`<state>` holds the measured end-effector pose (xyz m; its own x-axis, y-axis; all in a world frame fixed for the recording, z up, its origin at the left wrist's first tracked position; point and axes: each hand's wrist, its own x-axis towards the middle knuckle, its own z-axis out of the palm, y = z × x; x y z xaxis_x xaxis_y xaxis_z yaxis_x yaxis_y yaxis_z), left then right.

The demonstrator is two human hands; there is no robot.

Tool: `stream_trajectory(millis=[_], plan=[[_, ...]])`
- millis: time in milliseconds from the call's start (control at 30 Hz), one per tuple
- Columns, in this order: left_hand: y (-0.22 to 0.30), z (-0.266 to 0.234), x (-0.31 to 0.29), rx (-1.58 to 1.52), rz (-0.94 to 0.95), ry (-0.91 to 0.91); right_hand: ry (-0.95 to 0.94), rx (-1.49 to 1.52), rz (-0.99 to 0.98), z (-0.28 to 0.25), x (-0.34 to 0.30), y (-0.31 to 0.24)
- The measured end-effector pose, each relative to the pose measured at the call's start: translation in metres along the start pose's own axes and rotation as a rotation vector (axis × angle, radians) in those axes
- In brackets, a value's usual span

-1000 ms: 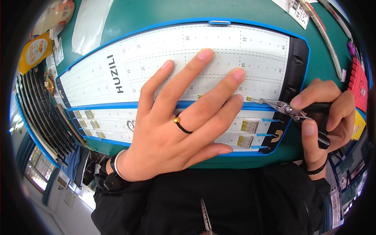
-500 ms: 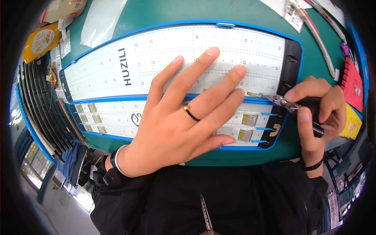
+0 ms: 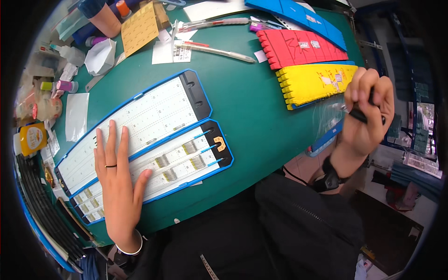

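My left hand (image 3: 119,191) lies flat with fingers apart on a long, blue-edged hinged case (image 3: 168,100), which is unfolded on the table. Its white panels carry ruled lines. The near half holds several small bundles of thin, yellow-topped metal pieces (image 3: 190,148) under fine lines, with blue strips at the right end. Two small loose-looking pieces lie along the far panel's near edge. Away to the right, my raised right hand (image 3: 371,100) is closed around black-handled pliers (image 3: 358,115); their metal jaws point left and are partly hidden.
Notched foam boards in yellow (image 3: 317,84), red (image 3: 303,49) and blue (image 3: 298,18) lie at the back right. Pens (image 3: 219,50) and paper slips lie behind the case. A yellow-labelled bottle (image 3: 32,139) and stacked black strips (image 3: 42,214) sit at the left.
My right hand has carried the pliers away from the case, rightward and up beside the yellow board. My left hand has moved left along the case. The view has swung right.
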<state>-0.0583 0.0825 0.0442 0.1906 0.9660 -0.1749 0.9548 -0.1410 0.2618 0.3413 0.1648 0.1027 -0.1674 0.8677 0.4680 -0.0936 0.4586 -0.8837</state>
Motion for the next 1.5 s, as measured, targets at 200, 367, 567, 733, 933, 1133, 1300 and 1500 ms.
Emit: stream_trajectory(millis=[200, 367, 567, 733, 933, 1133, 1300, 1500], plan=[[-0.004, 0.002, -0.008, 0.038, -0.010, 0.004, -0.003, -1.396, 0.146, -0.014, -0.050, 0.025], [-0.006, -0.005, -0.010, -0.119, 0.026, 0.126, 0.047, -1.531, 0.227, -0.015, -0.060, 0.028], [-0.016, -0.011, -0.026, -0.135, -0.049, 0.254, 0.005, -1.855, 0.242, 0.004, -0.056, 0.028], [-0.011, -0.002, -0.060, -0.187, 0.070, 0.251, 0.026, -1.874, 0.147, 0.007, -0.057, 0.034], [-0.010, 0.018, -0.072, -0.288, 0.094, 0.327, 0.227, -1.745, -0.020, 0.003, -0.064, 0.047], [0.004, 0.024, -0.072, -0.132, 0.221, 0.532, 0.317, -1.132, 0.114, -0.016, -0.064, 0.026], [0.017, 0.016, -0.081, -0.176, 0.256, 0.430, 0.093, -0.894, -0.267, 0.016, -0.061, -0.055], [0.038, -0.006, -0.073, -0.491, 0.363, 0.354, -0.221, -0.436, -0.338, 0.076, -0.057, -0.078]])
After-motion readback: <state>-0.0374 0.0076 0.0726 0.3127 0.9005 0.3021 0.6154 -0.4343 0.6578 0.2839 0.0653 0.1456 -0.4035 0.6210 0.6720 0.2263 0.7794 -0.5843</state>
